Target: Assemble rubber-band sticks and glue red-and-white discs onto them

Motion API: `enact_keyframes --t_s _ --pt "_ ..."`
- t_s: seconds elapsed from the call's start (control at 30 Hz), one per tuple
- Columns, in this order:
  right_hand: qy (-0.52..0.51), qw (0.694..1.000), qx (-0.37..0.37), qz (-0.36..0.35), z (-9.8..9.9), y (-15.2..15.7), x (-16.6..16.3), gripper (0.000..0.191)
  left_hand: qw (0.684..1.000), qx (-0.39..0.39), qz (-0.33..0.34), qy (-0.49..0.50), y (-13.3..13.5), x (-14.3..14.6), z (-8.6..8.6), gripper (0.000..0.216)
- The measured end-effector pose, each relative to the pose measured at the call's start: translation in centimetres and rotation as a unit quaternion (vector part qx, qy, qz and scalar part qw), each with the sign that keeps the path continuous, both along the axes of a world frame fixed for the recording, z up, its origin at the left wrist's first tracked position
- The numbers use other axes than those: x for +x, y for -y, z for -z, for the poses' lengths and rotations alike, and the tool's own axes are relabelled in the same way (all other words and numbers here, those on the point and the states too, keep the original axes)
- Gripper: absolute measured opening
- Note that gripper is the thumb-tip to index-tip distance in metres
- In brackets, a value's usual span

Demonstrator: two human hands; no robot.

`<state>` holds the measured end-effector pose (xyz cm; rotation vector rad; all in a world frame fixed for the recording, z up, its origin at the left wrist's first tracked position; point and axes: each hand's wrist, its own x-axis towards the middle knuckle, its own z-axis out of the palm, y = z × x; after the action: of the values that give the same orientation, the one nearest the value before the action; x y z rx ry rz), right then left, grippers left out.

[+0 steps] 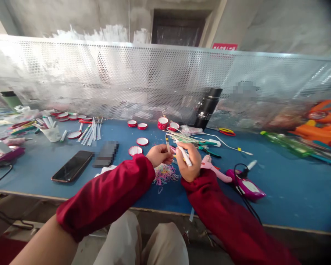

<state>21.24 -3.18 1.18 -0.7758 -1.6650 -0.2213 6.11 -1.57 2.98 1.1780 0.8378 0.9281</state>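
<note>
Both my hands meet over the middle of the blue table (292,191), in red sleeves. My left hand (159,154) pinches a thin stick (167,142) that points upward. My right hand (189,162) is closed around a white tube (183,153) and a bundle of thin sticks (182,138) that fans out to the far side. Just below my hands lies a heap of small coloured rubber bands (165,173). A pink glue gun (213,169) lies to the right of my right wrist.
A black phone (72,166) lies at the left, with red-rimmed lids (142,141) and white sticks (89,133) behind it. A black flask (208,107) stands at the perforated metal screen (127,81). A purple device (248,186) with a cable sits right. Orange toys (320,125) lie far right.
</note>
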Motion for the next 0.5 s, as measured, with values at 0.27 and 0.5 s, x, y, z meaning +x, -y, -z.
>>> enact_keyframes --t_s 0.27,0.5 --pt "-0.037 0.997 -0.069 -0.003 1.4 0.3 0.1 0.022 1.000 -0.016 -0.005 0.023 -0.2 0.3 0.8 0.015" --pt "-0.034 0.997 -0.066 0.021 1.2 0.1 0.0 0.020 1.000 -0.014 0.012 0.019 -0.1 1.1 1.9 0.017"
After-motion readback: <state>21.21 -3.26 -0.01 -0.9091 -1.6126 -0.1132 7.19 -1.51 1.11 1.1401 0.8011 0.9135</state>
